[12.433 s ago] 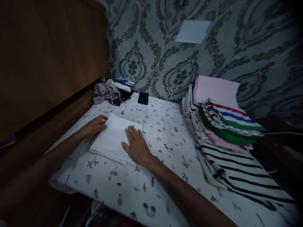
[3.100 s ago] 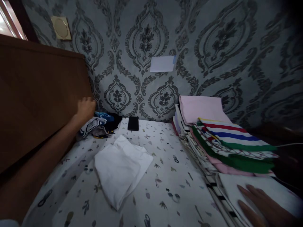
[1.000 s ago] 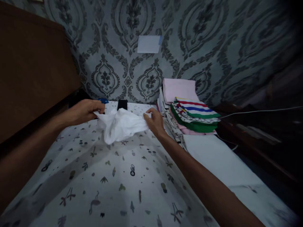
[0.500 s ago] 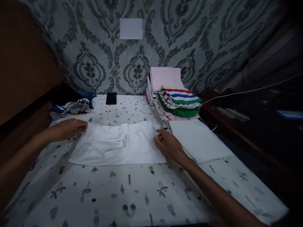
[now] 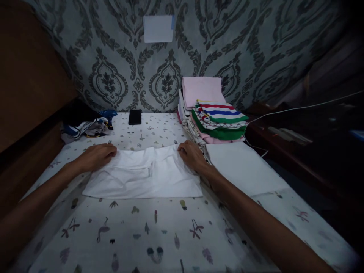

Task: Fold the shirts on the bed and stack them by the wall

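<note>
A white cloth garment (image 5: 148, 174), partly folded into a wide strip with creases in its middle, lies on the patterned sheet (image 5: 131, 231). At its far left corner, my left hand (image 5: 99, 156) has its fingers closed on the fabric edge. My right hand (image 5: 192, 154) pinches the far right corner, thumb and fingers together. The fabric between the two hands rests on the sheet, its far edge slightly wavy. Just right of my right wrist lies a flat, folded white cloth (image 5: 241, 167).
Behind on the right stands a stack of folded clothes, with a striped cloth (image 5: 223, 112) and a pink cloth (image 5: 201, 91) on top. A black phone (image 5: 134, 117) lies near the wall. Crumpled clothes (image 5: 88, 125) sit at the back left. A thin cable (image 5: 301, 106) crosses the right side.
My right hand has moved up and left from the garment's right side to its far right corner and closed there. My left hand has shifted slightly right along the far edge.
</note>
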Available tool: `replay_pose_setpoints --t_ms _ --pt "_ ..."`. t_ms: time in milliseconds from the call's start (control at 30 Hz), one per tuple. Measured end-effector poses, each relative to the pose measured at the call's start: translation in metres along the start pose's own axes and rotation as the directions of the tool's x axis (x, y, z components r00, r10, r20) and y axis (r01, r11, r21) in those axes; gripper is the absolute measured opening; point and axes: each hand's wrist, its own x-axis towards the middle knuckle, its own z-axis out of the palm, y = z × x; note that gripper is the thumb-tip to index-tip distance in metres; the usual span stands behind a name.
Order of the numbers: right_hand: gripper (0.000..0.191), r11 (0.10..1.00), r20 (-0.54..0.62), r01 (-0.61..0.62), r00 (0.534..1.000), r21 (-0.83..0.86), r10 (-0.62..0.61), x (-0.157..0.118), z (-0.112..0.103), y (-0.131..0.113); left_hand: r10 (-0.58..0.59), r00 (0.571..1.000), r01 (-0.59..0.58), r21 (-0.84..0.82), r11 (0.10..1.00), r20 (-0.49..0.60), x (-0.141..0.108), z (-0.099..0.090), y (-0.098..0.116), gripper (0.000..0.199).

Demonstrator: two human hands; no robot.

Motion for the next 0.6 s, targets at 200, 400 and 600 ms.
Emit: replay_pose_setpoints --t_ms 200,400,600 --pt "0.018 0.987 0.172 0.005 0.985 0.160 -0.033 -0.018 -0.017 -0.019 0.091 0.992 -0.086 -0.059 0.995 0.085 -0.006 0.003 -0.002 0.030" --pt "0.009 0.901 0.294 0.045 0.937 0.431 -0.187 -0.044 -0.035 -0.040 0.016 1.000 -0.016 0.007 1.000 0.002 0.002 0.012 -0.004 0.028" --pt "0.020 0.754 0.497 -0.037 0.772 0.656 -0.395 -0.060 -0.064 -0.045 -0.051 0.998 0.044 -0.222 0.974 -0.030 0.007 0.010 -0.020 0.031"
